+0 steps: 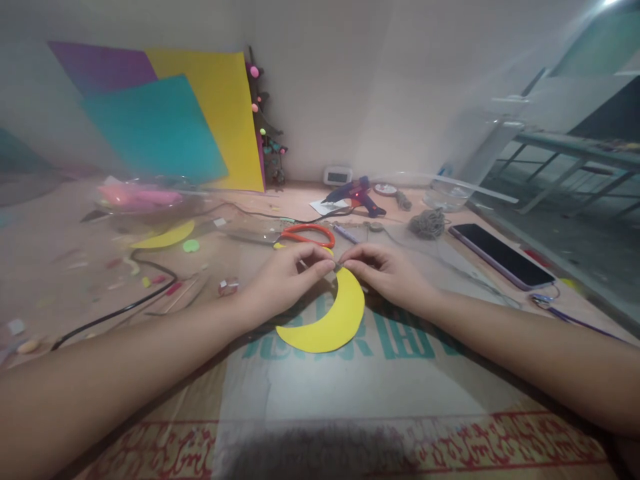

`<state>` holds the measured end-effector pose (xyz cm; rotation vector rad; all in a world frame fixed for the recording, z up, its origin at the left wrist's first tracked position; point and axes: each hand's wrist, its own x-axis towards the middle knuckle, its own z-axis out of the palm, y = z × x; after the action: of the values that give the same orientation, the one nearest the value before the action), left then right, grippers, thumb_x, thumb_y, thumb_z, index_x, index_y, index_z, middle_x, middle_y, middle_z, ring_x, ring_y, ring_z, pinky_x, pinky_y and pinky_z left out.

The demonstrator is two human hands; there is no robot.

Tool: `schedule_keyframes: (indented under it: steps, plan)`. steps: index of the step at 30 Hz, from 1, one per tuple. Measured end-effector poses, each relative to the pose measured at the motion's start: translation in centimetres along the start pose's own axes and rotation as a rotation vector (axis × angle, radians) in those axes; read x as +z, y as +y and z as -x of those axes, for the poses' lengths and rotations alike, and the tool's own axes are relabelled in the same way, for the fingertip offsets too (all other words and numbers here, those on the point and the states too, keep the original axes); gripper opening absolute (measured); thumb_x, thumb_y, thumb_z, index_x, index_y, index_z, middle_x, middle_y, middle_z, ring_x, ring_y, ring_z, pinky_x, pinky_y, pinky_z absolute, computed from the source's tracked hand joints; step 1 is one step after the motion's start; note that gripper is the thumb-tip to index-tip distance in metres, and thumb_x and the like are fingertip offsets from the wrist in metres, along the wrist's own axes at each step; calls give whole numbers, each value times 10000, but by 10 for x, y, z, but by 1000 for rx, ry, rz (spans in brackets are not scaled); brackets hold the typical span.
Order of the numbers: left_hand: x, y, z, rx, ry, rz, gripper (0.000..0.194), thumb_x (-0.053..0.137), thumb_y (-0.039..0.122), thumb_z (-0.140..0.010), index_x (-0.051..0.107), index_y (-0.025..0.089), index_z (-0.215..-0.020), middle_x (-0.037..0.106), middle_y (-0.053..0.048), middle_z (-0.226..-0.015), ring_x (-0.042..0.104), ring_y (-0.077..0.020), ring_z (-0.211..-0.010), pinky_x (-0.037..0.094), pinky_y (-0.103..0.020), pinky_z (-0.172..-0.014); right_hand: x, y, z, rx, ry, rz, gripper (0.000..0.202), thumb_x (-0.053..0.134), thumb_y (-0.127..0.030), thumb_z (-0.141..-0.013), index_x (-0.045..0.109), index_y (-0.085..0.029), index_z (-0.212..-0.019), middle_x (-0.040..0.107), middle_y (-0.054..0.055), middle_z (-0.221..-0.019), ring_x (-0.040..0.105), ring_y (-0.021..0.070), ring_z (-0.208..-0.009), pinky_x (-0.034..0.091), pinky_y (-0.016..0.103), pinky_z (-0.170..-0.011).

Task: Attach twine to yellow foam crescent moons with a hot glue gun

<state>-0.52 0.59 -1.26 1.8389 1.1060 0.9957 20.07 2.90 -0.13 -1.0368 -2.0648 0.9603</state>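
A flat yellow crescent moon (340, 320), apparently cut from foam or card, sits under my fingers, its upper tip at my fingertips. My left hand (295, 270) is closed in a pinch at that tip. Facing it, my right hand (387, 273) pinches too, thumb against index finger. A bit of thin grey string (337, 264) shows between the two pinches, mostly hidden by the fingers. Just beyond my left hand lie scissors with orange handles (307, 235). Another yellow piece (280, 246) is partly covered by my left hand.
A dark glue gun (357, 195) with a red light rests at the back. Grey yarn (427, 225) and a phone (503, 255) lie to the right. On the left are a black cable (115, 313), a yellow crescent (165, 236) and scraps. Coloured sheets (155, 133) lean on the wall.
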Motion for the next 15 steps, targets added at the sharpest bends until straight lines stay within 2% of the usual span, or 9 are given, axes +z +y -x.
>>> schedule_keyframes:
  steps: [6,12,15]
  plan:
    - [0,0,1,14,-31,22,265,560,421,-913,643,169,-903,716,-22,-839,634,-127,-691,472,-231,-627,1,7,-3,-42,-32,30,202,571,-337,-870,685,-172,-895,689,30,-800,601,144,-701,460,264,-620]
    - [0,0,1,-1,15,8,288,567,447,-900,652,173,-925,719,-39,-873,634,-143,-708,470,-240,-614,3,9,-3,-62,-83,33,172,553,-296,-884,688,-189,-890,712,43,-921,634,168,-833,488,304,-742]
    - [0,1,1,-10,53,11,300,572,460,-891,652,173,-925,718,-41,-855,628,-144,-686,464,-241,-596,3,7,-2,-13,-60,-35,199,513,-324,-925,643,-200,-1011,677,29,-882,608,147,-763,480,280,-673]
